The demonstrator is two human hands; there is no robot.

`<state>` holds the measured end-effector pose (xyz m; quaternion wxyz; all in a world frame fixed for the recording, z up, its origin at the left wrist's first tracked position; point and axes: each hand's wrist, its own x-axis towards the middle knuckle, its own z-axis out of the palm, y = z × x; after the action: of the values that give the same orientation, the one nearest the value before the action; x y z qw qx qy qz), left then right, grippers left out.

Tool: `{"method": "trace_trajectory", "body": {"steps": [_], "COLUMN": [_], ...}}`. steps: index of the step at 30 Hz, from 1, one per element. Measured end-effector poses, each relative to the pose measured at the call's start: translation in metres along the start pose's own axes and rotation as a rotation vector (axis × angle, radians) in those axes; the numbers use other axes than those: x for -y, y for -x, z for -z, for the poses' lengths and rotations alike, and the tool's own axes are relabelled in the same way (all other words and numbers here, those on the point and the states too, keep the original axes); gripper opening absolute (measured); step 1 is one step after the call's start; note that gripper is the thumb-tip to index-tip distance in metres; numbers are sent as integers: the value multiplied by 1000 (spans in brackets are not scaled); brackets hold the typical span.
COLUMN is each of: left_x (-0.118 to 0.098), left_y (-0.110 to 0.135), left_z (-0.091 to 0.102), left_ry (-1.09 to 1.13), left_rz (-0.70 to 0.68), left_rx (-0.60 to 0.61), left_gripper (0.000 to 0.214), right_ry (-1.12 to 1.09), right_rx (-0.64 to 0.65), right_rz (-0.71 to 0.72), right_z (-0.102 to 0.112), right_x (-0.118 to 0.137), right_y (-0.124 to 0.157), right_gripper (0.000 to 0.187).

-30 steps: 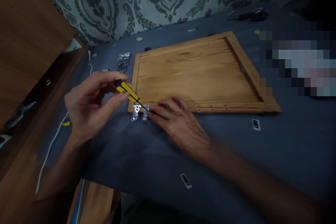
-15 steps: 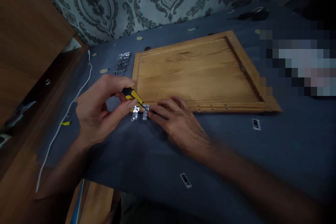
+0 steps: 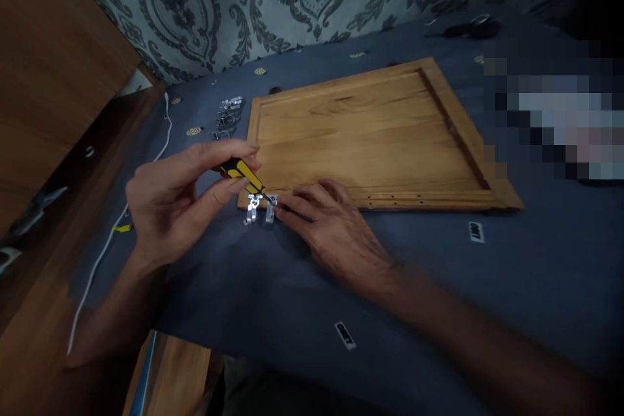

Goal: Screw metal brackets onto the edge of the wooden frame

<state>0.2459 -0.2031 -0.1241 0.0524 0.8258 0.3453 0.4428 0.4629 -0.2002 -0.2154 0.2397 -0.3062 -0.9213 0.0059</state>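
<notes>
My left hand (image 3: 175,201) pinches a small yellow-and-black screwdriver (image 3: 242,175), its tip pointing down at a shiny metal bracket (image 3: 259,207). The bracket sits at the near left corner of a flat wooden panel (image 3: 361,136) that lies on a dark blue cloth. My right hand (image 3: 331,231) rests on the cloth just right of the bracket, its fingertips pressed against the bracket and the panel's front edge. A row of small holes shows along that front edge, to the right of my right hand.
Several more metal brackets (image 3: 228,118) lie in a pile beyond the panel's left corner. A white cable (image 3: 104,247) runs along the cloth's left side. Brown wooden furniture (image 3: 53,78) stands at left. Small white labels (image 3: 476,231) lie on the cloth. A dark tool (image 3: 470,28) lies far back.
My left hand has shifted slightly while turning the screwdriver, with the handle moving between my fingers. The right hand and bracket have stayed in place.
</notes>
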Motion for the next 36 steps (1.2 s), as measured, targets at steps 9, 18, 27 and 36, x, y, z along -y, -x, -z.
{"method": "trace_trajectory", "body": {"steps": [9,18,27,36], "left_x": [14,33,23,22], "left_y": [0,-1,1,3], "left_z": [-3,-3,-1,-4], "left_ry": [85,124,103,77], "left_rz": [95,29,59,70], "left_rx": [-61,-141,-144,-161], "left_gripper": [31,27,29,28], "right_ry": [-34,-38,-34,-43], "right_rx": [4,3,-9,-8], "right_rz": [1,-8,-1,-5], "right_z": [-1,-1,-2,-1], "right_x": [-1,-1,-1,0], "right_y": [1,1,1,1], "right_gripper": [31,27,26,28]}}
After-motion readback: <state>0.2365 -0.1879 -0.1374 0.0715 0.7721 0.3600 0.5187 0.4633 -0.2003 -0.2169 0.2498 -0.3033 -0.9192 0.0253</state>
